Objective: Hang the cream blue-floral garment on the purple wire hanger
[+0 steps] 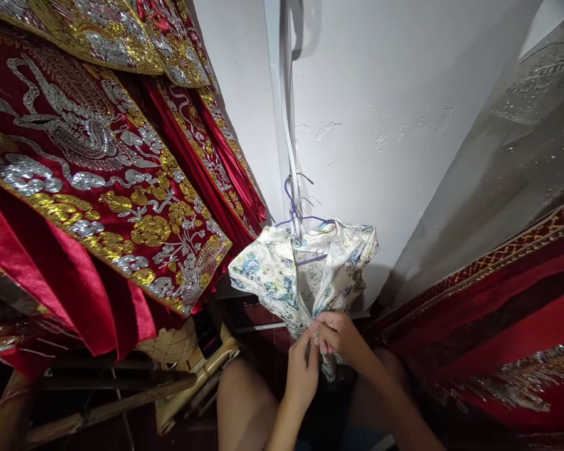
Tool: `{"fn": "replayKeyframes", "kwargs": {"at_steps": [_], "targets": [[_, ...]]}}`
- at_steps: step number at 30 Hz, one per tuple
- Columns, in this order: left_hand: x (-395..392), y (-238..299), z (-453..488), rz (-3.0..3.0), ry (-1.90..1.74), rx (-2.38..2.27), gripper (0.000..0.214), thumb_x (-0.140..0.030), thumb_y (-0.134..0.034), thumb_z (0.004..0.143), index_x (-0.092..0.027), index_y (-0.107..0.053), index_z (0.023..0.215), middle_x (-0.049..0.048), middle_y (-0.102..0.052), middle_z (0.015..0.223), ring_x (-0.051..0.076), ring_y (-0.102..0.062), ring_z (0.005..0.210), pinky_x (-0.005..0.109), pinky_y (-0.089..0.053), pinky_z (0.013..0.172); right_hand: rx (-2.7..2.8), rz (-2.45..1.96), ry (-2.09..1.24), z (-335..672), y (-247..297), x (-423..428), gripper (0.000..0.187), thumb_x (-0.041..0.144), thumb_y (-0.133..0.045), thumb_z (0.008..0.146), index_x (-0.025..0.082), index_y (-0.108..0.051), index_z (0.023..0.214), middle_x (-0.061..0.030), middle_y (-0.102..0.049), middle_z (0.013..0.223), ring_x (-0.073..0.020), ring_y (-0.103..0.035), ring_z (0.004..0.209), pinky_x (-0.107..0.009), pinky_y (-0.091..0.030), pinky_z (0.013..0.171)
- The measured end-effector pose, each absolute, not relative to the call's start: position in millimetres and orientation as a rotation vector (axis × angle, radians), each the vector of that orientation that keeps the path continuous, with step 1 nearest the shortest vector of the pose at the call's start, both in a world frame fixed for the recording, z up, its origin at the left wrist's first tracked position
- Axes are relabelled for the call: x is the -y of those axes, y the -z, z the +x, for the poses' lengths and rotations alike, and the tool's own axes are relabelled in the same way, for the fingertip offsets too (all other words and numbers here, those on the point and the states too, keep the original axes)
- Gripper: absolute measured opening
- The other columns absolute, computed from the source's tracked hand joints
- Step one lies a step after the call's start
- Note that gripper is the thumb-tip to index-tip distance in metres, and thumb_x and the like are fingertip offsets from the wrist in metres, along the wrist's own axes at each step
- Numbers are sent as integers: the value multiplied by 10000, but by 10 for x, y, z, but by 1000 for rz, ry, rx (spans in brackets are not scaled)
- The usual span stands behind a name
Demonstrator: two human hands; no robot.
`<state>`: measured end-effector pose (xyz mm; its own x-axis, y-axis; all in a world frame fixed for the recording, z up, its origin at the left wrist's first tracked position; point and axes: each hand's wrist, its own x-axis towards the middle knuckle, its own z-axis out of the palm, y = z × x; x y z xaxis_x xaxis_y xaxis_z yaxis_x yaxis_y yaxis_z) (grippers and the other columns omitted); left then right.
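Note:
A short-sleeved white shirt [267, 266] with a blue and green floral print hangs in front of me on a purple wire hanger [292, 202]. Its collar is open and shows the inner back. My left hand [303, 363] pinches the front edge of the shirt low on its opening. Right beside it, my right hand [333, 333] is closed on the same edge, its fingertips meeting those of the left. Whatever small fastening lies between the fingertips is hidden.
Red satin hangings [94, 156] with gold and silver sequin embroidery fill the left. A white pole [278, 94] stands against the white wall [371, 125]. Bamboo furniture [202, 369] is at lower left, and red trimmed cloth [521, 300] is on the right.

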<state>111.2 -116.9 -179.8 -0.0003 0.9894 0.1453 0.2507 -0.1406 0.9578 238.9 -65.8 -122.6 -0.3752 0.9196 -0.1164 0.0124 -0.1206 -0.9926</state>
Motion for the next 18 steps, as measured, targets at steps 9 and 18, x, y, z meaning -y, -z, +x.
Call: {"fn": "replayKeyframes", "kwargs": {"at_steps": [9, 18], "targets": [[1098, 1922, 1158, 1793, -1016, -1460, 257, -267, -412, 983, -212, -505, 750, 39, -553, 737, 207, -510, 719, 293, -322, 674, 1223, -928, -1297, 2317, 38, 100, 206, 367, -654, 801, 174, -666, 730, 52, -471, 445, -90, -359, 424, -252, -312, 461], [868, 1222, 867, 1724, -1258, -1319, 191, -297, -502, 971, -195, -663, 978, 63, -673, 907, 208, -622, 877, 297, -444, 829, 1425, -900, -1193, 2312, 172, 278, 251, 372, -579, 876, 182, -652, 728, 49, -501, 443, -97, -394, 402, -239, -324, 443]]}}
